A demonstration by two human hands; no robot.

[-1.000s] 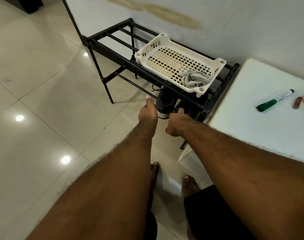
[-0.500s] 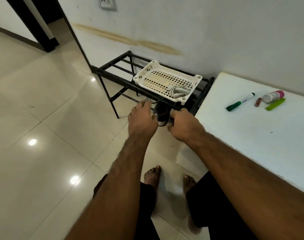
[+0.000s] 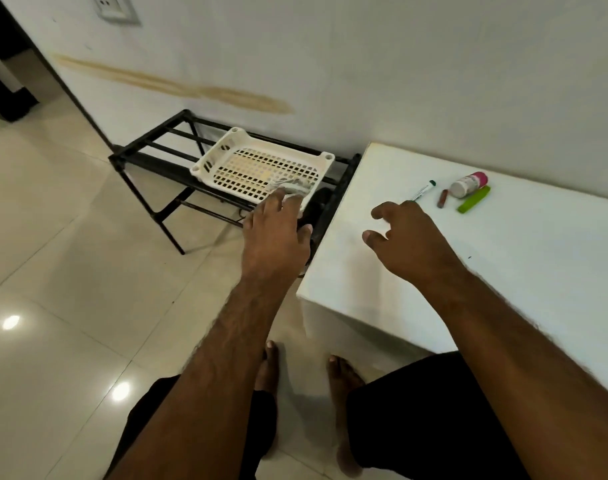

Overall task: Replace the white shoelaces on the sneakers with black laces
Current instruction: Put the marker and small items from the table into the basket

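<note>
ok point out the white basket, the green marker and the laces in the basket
basket point(image 3: 215, 157): head view, on its bare left rim
marker point(image 3: 423, 190): head view, on the white barrel
laces point(image 3: 293, 184): head view, on the pale bundle just beyond the left hand's fingertips

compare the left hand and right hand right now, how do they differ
The left hand reaches over the front edge of the white basket, fingers at the bundle of white laces. The right hand hovers over the white table, fingers loosely curled, holding nothing. Whether the left hand already grips the laces is unclear. Both are bare and extended forward.
</note>
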